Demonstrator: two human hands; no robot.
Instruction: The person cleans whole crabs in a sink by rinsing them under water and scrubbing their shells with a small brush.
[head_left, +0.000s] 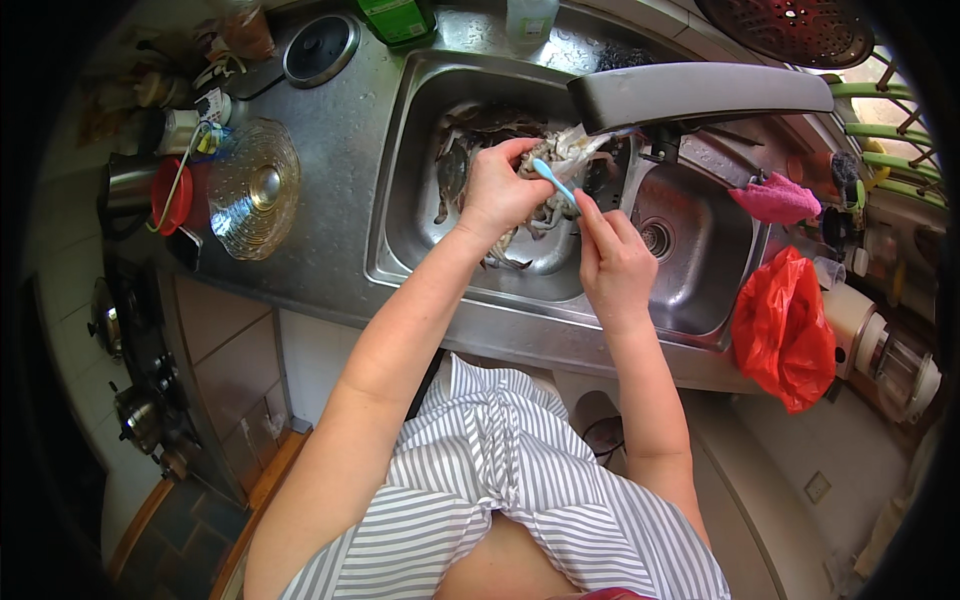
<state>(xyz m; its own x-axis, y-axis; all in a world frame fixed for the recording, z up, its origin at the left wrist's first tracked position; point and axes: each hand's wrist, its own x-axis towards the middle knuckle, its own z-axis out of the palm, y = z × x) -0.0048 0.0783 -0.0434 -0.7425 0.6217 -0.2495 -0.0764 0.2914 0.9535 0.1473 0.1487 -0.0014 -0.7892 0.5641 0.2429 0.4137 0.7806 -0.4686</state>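
Over the large basin of a stainless steel sink (420, 259), my left hand (502, 187) holds a pale crab (566, 150) by its edge. My right hand (616, 259) grips a light blue brush (555, 184), like a toothbrush, its head up against the crab near my left fingers. Water seems to run from the grey faucet (705, 90) onto the crab. Darker crabs lie in the basin, one along the left wall (452, 176) and another at the back (495, 118). Legs and claws show below my hands; my left hand hides part of the crab.
The small basin (690, 262) with its drain adjoins on the right. A red plastic bag (784, 330) and a pink cloth (776, 199) lie beyond it. Left on the counter are a glass bowl (255, 187), a red lid-like item (172, 195) and a round kettle base (321, 49). Bottles stand behind the sink.
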